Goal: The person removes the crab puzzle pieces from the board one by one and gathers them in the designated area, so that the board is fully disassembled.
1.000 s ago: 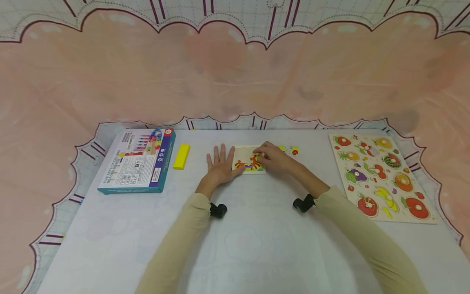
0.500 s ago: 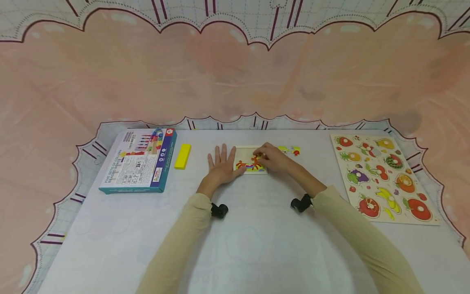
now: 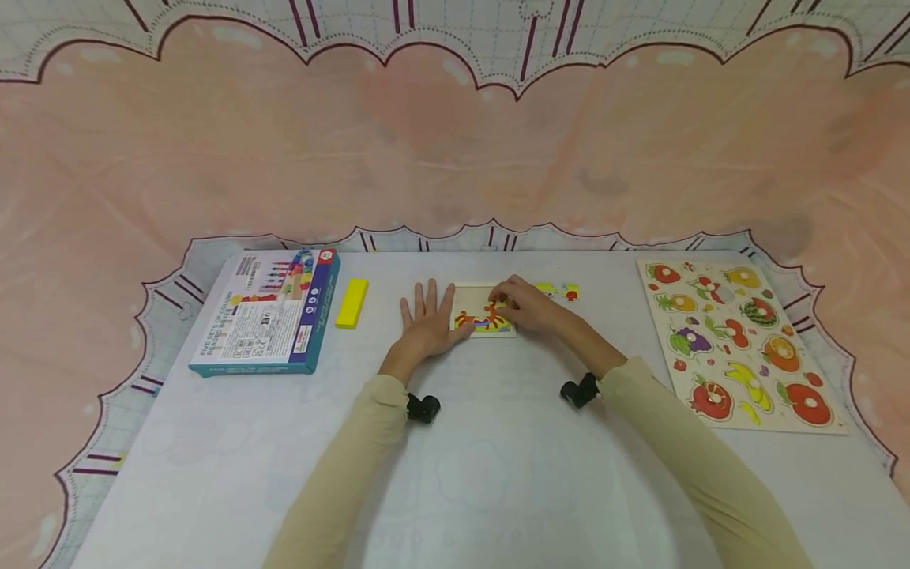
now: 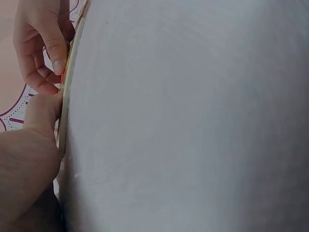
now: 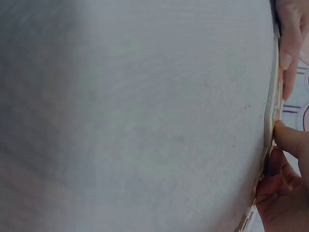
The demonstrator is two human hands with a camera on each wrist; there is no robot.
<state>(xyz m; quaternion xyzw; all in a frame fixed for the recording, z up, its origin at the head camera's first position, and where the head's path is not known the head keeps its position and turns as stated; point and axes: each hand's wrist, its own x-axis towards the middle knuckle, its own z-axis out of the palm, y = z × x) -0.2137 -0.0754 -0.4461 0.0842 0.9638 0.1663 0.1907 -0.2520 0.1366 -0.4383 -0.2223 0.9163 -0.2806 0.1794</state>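
- We see the wooden tray [image 3: 470,297] near the middle of the frame, its lower part filled by a coloured picture [image 3: 487,321].
- The left grip [image 3: 425,328] lies spread at its left, thumb over the lower edge.
- The right grip [image 3: 529,304] seems to pinch a small yellow piece [image 3: 502,303] at its right side.
- We judge seating that piece the step in hand; next calls for aligning and pressing it flush, before the loose pieces [image 3: 571,292] farther right.
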